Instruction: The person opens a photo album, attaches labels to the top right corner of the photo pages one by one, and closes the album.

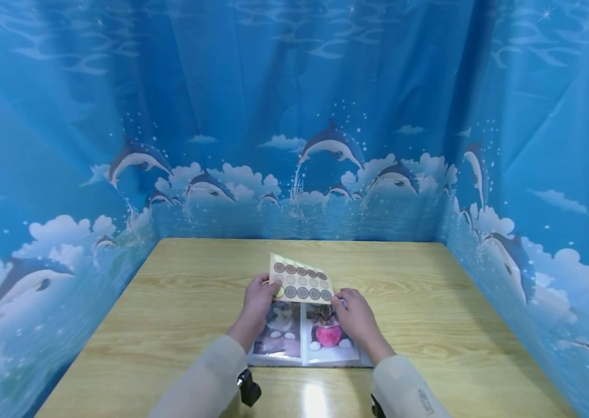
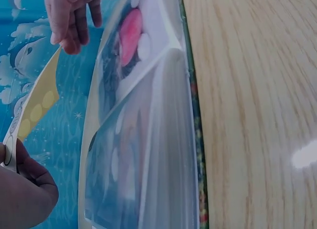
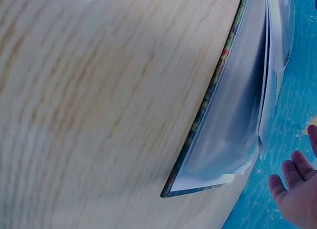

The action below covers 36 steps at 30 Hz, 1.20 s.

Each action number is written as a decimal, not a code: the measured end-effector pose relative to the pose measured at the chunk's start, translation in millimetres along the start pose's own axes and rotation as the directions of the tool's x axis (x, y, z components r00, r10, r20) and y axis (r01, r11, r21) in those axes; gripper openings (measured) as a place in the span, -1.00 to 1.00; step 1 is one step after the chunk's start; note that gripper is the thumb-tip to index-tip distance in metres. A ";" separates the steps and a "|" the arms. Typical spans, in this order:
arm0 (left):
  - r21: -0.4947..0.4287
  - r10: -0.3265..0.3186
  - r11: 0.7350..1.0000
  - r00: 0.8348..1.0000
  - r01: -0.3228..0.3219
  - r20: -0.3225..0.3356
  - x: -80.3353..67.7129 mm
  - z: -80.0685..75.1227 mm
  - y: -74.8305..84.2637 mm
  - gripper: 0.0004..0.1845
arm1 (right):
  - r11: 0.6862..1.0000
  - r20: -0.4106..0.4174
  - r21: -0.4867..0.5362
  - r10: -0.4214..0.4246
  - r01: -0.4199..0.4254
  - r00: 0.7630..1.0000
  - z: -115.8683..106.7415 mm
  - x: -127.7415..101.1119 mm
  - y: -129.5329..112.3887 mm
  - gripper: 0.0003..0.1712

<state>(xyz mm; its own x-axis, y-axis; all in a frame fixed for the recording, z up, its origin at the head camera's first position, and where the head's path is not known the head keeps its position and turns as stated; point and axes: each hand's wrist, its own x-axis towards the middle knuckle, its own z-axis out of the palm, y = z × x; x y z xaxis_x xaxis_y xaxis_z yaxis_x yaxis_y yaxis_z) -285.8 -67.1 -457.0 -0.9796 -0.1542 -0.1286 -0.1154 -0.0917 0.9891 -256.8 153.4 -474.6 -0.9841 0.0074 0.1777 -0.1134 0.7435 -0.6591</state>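
Both hands hold up a cream sheet of round stickers (image 1: 302, 281), tilted above an open photo album (image 1: 303, 348). My left hand (image 1: 256, 303) pinches its left edge, thumb over the lower-left sticker. At the lower right corner, my right hand (image 1: 355, 316) pinches the sheet. Dark brown and paler circles run in rows across its front. In the left wrist view, the sheet (image 2: 42, 100) stretches between the two hands, its back toward that camera. The right wrist view shows several spread fingers (image 3: 292, 174) of the right hand, with the pinch mostly out of frame.
Clear pockets in the album hold animal photos, one with a bright pink round shape (image 1: 328, 336). Under it lies a wood-grain table (image 1: 179, 325). A blue dolphin-print curtain (image 1: 252, 87) encloses the back and sides. A black device (image 1: 249, 389) sits at the left wrist.
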 end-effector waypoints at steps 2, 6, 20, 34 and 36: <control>0.016 0.004 1.000 1.000 -0.004 0.008 -0.3 0.7 -2.1 -0.64 | 1.000 -0.014 0.020 0.002 -0.002 1.000 0.0 0.1 1.2 -0.69; 0.076 0.001 0.997 1.000 -0.002 0.015 -2.7 2.0 -4.6 -0.65 | 0.996 -0.025 0.081 0.038 -0.035 0.999 -0.5 -1.2 2.0 -0.80; 0.037 -0.086 0.996 0.985 0.082 0.149 -9.5 3.7 -11.0 -0.84 | 0.968 -0.084 0.180 0.192 -0.175 0.978 -9.3 -2.7 1.7 -0.73; 0.022 -0.071 0.997 0.972 0.068 0.226 -11.6 7.9 -15.8 -0.88 | 0.962 -0.105 0.209 0.200 -0.175 0.974 -11.5 -3.2 5.4 -0.74; 0.027 -0.075 0.997 0.972 0.071 0.224 -11.9 7.9 -15.5 -0.87 | 0.964 -0.111 0.206 0.194 -0.168 0.975 -11.8 -3.6 5.7 -0.72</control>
<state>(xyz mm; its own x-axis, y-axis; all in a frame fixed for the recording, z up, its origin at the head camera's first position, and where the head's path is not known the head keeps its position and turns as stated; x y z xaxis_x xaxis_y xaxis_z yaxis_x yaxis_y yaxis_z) -273.7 -56.0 -470.2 -0.9801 0.0776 -0.1829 -0.1888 -0.0760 0.9791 -252.2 165.5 -470.4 -0.9661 0.2252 0.1264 0.0278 0.5774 -0.8160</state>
